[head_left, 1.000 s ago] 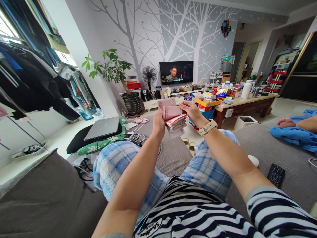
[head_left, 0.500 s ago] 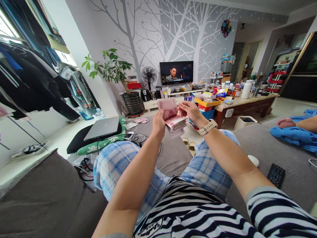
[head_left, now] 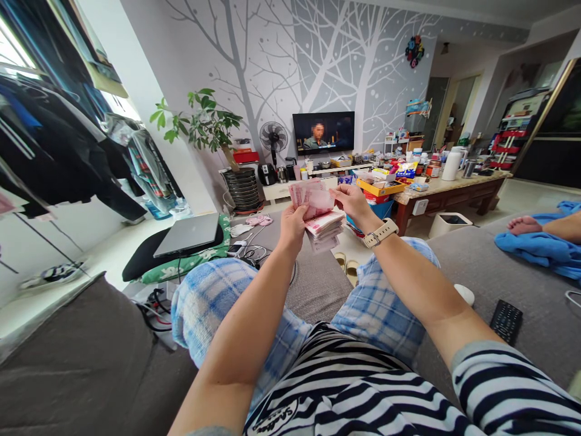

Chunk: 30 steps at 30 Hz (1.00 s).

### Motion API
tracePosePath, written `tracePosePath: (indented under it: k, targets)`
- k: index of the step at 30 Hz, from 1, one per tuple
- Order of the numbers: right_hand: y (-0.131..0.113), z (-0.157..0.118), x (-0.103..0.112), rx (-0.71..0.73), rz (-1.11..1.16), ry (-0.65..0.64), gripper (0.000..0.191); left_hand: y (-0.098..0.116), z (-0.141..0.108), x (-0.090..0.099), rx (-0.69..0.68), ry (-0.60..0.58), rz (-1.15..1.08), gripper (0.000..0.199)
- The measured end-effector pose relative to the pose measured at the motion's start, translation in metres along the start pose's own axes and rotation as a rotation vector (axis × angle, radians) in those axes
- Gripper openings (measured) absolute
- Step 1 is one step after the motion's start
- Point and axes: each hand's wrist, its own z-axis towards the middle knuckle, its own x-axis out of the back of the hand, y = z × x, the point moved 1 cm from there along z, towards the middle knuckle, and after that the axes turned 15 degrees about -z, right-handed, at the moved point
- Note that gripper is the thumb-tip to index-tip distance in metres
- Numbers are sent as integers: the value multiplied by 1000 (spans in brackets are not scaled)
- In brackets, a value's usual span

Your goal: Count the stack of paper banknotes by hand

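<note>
Notes (head_left: pixel 325 225) are held in a bundle between the two grips, above the sofa (head_left: pixel 318 297). By the left grip (head_left: pixel 293 229), the bundle is clamped at its left side, thumb on top; upper notes are raised and fanned. By the right grip (head_left: pixel 351 203), closed at the fingertips, the right edge of a raised note is pinched. A watch (head_left: pixel 380 233) is worn just behind the right grip.

Left of the left grip, a laptop (head_left: pixel 188 235) is laid on a black pad (head_left: pixel 145 254), with cables (head_left: pixel 254 251) spread nearer. Right of the right grip, the table (head_left: pixel 447 192) is loaded with goods, including a jug (head_left: pixel 451 165). Beyond both grips, a lit TV (head_left: pixel 336 130) is seen. Nearer the body, right of the right grip, a remote (head_left: pixel 507 321) is noted.
</note>
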Motion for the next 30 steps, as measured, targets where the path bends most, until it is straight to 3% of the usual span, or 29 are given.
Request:
tracePosePath:
  k: [12, 30]
  targets:
    - [-10, -5, 0, 54, 71, -85, 34, -1, 7, 10, -161, 208, 88, 30]
    - [-15, -8, 0, 67, 91, -114, 35, -2, 8, 9, -155, 180, 73, 26]
